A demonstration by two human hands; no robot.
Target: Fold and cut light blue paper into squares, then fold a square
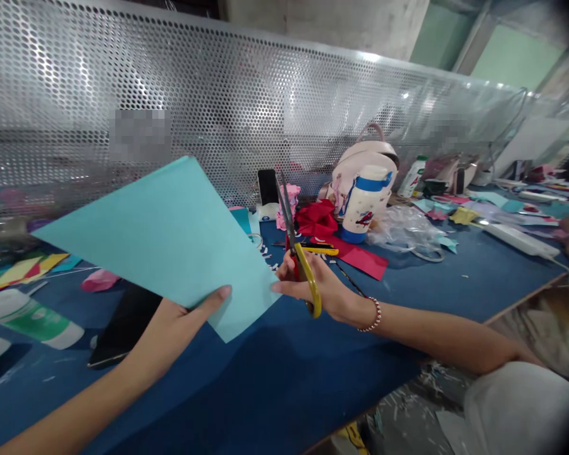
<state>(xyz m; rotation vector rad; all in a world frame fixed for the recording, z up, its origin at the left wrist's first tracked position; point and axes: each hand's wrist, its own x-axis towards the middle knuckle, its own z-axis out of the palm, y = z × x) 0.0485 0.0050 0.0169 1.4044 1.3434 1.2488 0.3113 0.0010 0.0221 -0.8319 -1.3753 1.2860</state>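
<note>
A large light-blue sheet of paper (156,234) is held up, tilted, above the blue table. My left hand (189,316) grips its lower edge, thumb on the front and the fingers hidden behind. My right hand (320,284) holds yellow-handled scissors (291,221), their dark blades pointing up and away beside the paper's right edge. The right thumb tip meets the paper's lower right edge. A beaded bracelet (375,315) circles the right wrist. Just behind the scissors lie a yellow utility knife (320,249) and a strip of red paper (360,256).
A perforated metal panel (208,107) borders the back of the table. Before it stand a phone (267,186), a pink backpack (355,158) and a white-and-blue bottle (366,205). At left lie a green-and-white tube (33,319) and a black flat object (128,322). Paper scraps and a plastic bag (403,227) lie right.
</note>
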